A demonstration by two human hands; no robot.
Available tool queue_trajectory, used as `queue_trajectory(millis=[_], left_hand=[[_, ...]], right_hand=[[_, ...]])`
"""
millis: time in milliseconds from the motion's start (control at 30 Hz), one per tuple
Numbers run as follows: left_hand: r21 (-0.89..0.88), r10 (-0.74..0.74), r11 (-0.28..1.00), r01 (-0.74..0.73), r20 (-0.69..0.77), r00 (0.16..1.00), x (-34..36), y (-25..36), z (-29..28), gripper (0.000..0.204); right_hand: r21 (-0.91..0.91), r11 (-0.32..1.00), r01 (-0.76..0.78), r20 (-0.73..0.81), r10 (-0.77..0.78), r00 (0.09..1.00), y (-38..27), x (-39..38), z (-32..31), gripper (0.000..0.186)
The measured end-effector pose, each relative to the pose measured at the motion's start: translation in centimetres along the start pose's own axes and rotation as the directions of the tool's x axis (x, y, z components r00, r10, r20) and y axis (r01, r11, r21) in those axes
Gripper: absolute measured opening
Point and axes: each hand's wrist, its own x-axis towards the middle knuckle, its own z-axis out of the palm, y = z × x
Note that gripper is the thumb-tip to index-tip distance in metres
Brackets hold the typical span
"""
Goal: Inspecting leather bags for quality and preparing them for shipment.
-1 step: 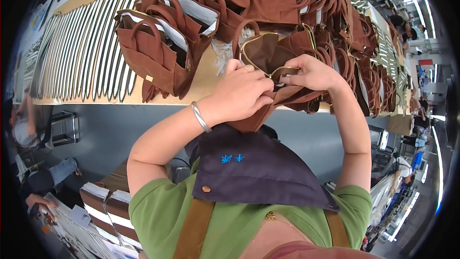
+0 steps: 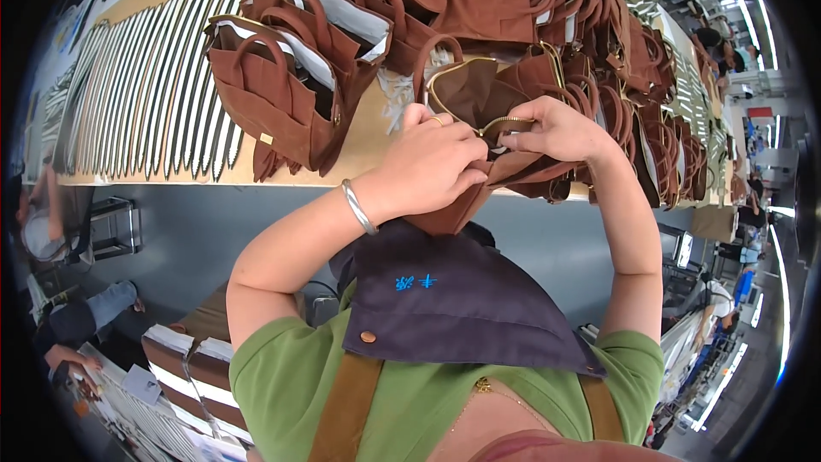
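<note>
A brown suede handbag point(image 2: 449, 216) sits at the near edge of the table, its mouth open and its dark brown lining showing. Gold zipper teeth point(image 2: 505, 121) run around that mouth and meet in a point between my two hands. With curled fingers, my left hand point(image 2: 434, 160) grips the bag's edge to the left of this point; its fingertips are partly hidden. My right hand point(image 2: 560, 131) is closed on the zippered edge at the right, thumb and fingers pinching it. An upright handle point(image 2: 422, 68) rises behind my left hand.
Another brown handbag point(image 2: 269, 103) with a gold plate stands to the left, with more bags behind it. Many brown bags point(image 2: 633, 60) crowd the right side. Striped white-and-dark strips point(image 2: 158, 85) lie in rows on the tan table point(image 2: 363, 133). Other people work at both sides.
</note>
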Motion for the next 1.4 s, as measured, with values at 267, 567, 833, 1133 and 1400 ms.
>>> queue_trajectory(millis=[267, 567, 833, 1133, 1400], left_hand=[[-0.094, -0.091, 0.991, 0.094, 0.029, 0.995, 0.1, 0.1, -0.1, 0.012], [-0.138, -0.11, 0.986, 0.095, -0.101, 0.989, 0.2, 0.2, 1.2, 0.015], [-0.176, -0.163, 0.974, 0.145, -0.089, 0.983, 0.1, 0.9, 1.0, 0.015], [-0.209, -0.156, 0.969, 0.128, -0.125, 0.98, -0.1, 0.9, 1.4, 0.013], [-0.211, -0.205, 0.959, 0.186, -0.071, 0.976, -0.1, 1.1, 1.3, 0.014]], right_hand=[[0.236, 0.97, 0.062, 0.089, -0.085, 0.992, 0.1, -0.2, 0.4, 0.015], [0.201, 0.977, 0.067, 0.156, -0.099, 0.983, 0.7, -0.4, 0.4, 0.015], [0.25, 0.968, 0.028, 0.163, -0.07, 0.984, 0.5, -0.9, 0.5, 0.016], [0.232, 0.973, -0.003, 0.159, -0.035, 0.987, -0.5, -1.1, 0.6, 0.017], [0.152, 0.986, 0.071, 0.19, -0.099, 0.977, 0.1, -0.7, 0.1, 0.017]])
